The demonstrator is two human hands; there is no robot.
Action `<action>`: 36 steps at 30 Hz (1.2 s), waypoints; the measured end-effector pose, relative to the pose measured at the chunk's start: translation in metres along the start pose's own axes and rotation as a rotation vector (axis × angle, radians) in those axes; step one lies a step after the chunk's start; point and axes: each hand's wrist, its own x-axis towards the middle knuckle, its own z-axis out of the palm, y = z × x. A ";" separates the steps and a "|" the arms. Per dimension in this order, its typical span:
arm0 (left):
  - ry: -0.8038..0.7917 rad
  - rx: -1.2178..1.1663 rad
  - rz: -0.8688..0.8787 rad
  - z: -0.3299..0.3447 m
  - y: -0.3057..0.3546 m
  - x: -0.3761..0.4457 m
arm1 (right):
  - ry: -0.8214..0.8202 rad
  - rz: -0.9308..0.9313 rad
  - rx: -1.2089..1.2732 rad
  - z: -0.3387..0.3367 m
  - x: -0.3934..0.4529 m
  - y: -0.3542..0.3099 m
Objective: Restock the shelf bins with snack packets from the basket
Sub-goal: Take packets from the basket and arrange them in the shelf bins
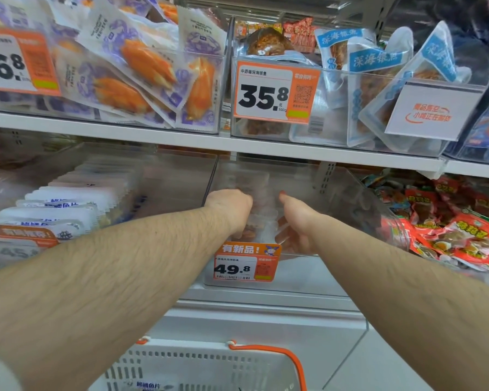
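Snack packets [253,221], blurred, stand roughly upright inside the clear lower-shelf bin [336,193] tagged 49.8. Left hand [232,210] curls down onto them; right hand's [297,221] fingers grip them through the wall. Basket [209,362] sits below.

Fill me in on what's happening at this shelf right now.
A person is restocking a shop shelf. Both the left hand and the right hand are reaching into the clear bin on the lower shelf, the one with the 49.8 price tag on its front. They are handling clear snack packets at the front of that bin; the exact grip is blurred behind the plastic. The white basket with the orange handle sits below, near the person.
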 end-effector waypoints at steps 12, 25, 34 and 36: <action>0.117 0.036 -0.017 -0.003 -0.003 0.000 | 0.056 -0.102 0.074 0.004 -0.006 -0.003; 0.128 0.164 -0.028 -0.002 0.002 -0.007 | -0.008 -0.141 0.088 0.003 -0.014 0.000; 0.120 0.087 0.004 -0.002 -0.006 -0.008 | 0.080 -0.085 -0.090 0.008 -0.003 0.001; 0.130 0.083 0.021 -0.002 -0.009 -0.009 | 0.097 -0.079 -0.110 0.008 0.002 0.001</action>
